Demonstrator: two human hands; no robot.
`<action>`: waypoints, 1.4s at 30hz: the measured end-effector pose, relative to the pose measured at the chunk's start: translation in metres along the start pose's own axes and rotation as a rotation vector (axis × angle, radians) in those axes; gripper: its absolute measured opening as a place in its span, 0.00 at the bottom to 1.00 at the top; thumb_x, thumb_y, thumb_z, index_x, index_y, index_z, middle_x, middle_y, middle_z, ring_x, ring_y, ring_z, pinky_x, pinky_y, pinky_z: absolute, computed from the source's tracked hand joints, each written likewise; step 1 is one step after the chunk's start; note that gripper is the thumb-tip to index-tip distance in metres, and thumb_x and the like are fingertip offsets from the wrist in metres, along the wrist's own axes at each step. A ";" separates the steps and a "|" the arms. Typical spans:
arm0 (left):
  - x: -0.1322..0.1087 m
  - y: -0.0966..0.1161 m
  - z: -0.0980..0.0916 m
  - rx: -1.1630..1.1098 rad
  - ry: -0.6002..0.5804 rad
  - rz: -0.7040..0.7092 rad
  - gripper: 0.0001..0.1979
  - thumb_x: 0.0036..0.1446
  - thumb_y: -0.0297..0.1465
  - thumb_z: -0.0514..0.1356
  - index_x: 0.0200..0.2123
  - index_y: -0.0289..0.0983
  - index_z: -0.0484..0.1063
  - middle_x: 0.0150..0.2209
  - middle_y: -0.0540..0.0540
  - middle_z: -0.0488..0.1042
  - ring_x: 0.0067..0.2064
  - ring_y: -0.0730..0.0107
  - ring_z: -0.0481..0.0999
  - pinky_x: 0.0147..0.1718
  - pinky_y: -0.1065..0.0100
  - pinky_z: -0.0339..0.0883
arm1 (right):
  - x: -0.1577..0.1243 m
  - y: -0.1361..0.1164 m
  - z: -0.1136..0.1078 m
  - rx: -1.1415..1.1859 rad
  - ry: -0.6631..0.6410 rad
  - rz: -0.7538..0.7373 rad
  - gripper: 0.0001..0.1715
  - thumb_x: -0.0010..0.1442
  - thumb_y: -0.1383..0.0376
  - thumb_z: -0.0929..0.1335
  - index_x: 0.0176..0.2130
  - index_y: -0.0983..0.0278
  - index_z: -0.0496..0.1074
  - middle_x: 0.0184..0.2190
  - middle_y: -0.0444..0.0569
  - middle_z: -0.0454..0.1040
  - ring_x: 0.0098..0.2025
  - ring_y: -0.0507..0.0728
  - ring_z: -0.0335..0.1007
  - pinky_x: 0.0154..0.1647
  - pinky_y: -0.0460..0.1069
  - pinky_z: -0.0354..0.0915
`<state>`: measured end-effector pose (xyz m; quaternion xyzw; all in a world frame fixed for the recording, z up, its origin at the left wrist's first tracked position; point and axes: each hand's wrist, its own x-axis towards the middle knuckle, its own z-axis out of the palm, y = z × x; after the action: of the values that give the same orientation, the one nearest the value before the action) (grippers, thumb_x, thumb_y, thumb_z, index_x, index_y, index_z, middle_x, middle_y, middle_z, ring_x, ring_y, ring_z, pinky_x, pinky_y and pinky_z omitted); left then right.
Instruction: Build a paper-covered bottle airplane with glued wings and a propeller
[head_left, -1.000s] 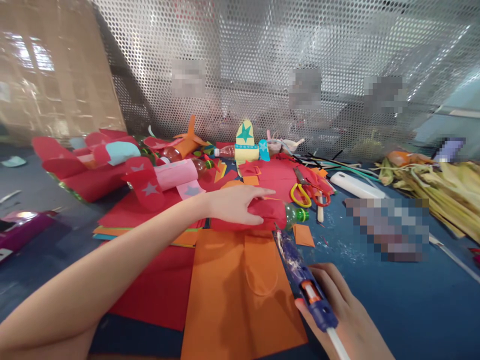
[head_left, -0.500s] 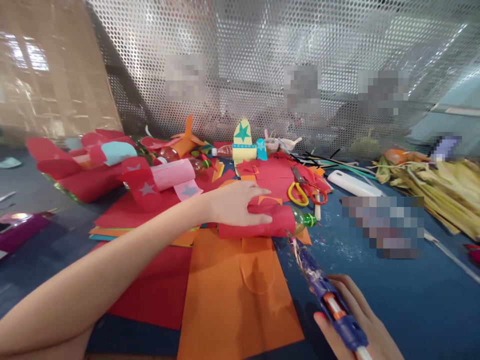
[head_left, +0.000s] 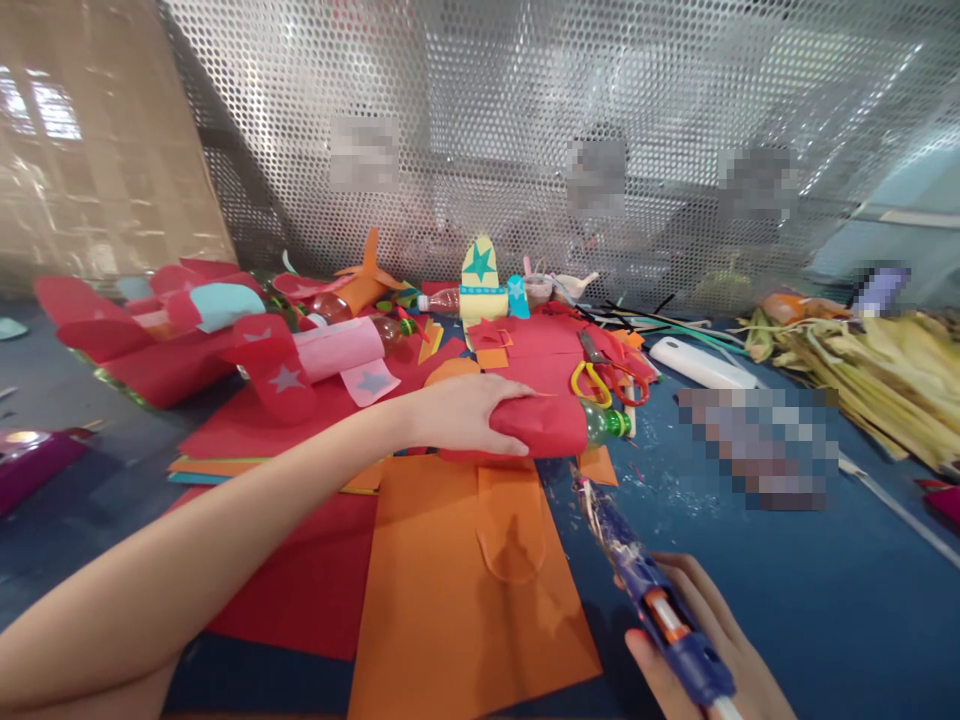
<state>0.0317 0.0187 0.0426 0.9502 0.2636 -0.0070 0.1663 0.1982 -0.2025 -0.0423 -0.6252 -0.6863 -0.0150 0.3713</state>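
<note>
My left hand [head_left: 465, 412] is wrapped over a plastic bottle [head_left: 600, 424] that lies on its side, its green cap to the right. Red paper [head_left: 551, 428] covers the bottle's body, and my thumb and fingers grip it. In my right hand [head_left: 705, 625] is a blue hot glue gun [head_left: 637, 575] with a white glue stick in it, fingers closed round its body. The nozzle points up and left, just below the bottle and apart from it. Under the bottle's near side lies an orange sheet [head_left: 427, 590] with a rounded orange cutout [head_left: 514, 535] on it.
Scissors [head_left: 592, 385] with yellow and red handles lie behind the bottle on red paper. Paper-covered bottle planes [head_left: 480, 290] stand at the back and left. A white tool [head_left: 701, 363] and dried husks [head_left: 862, 380] are on the right. A perforated metal sheet [head_left: 510, 120] rises behind.
My left hand has rolled the bottle slightly and now wraps further round the red paper. The glue gun has barely moved; its tip is still near the bottle.
</note>
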 end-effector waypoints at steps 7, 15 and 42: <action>-0.002 0.002 -0.001 -0.020 0.009 0.002 0.37 0.54 0.51 0.56 0.63 0.40 0.57 0.59 0.43 0.67 0.57 0.54 0.67 0.55 0.61 0.58 | 0.013 -0.002 0.001 -0.081 -0.059 -0.123 0.10 0.69 0.59 0.55 0.42 0.59 0.61 0.34 0.48 0.70 0.30 0.55 0.76 0.28 0.45 0.72; -0.002 0.004 -0.002 -0.040 -0.001 0.008 0.38 0.54 0.50 0.56 0.63 0.38 0.56 0.61 0.43 0.65 0.59 0.56 0.65 0.57 0.63 0.56 | 0.013 -0.003 0.003 -0.143 -0.098 -0.168 0.09 0.67 0.64 0.56 0.40 0.62 0.63 0.33 0.51 0.70 0.33 0.56 0.75 0.30 0.47 0.73; -0.001 0.005 -0.002 -0.034 0.011 -0.064 0.39 0.53 0.51 0.56 0.63 0.36 0.57 0.62 0.42 0.62 0.61 0.53 0.62 0.59 0.62 0.53 | 0.006 0.011 0.008 -0.239 -0.163 -0.200 0.17 0.68 0.64 0.54 0.38 0.64 0.67 0.35 0.56 0.69 0.32 0.57 0.72 0.29 0.48 0.73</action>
<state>0.0334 0.0148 0.0460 0.9382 0.2950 -0.0025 0.1808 0.2038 -0.1914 -0.0500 -0.5927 -0.7663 -0.0824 0.2340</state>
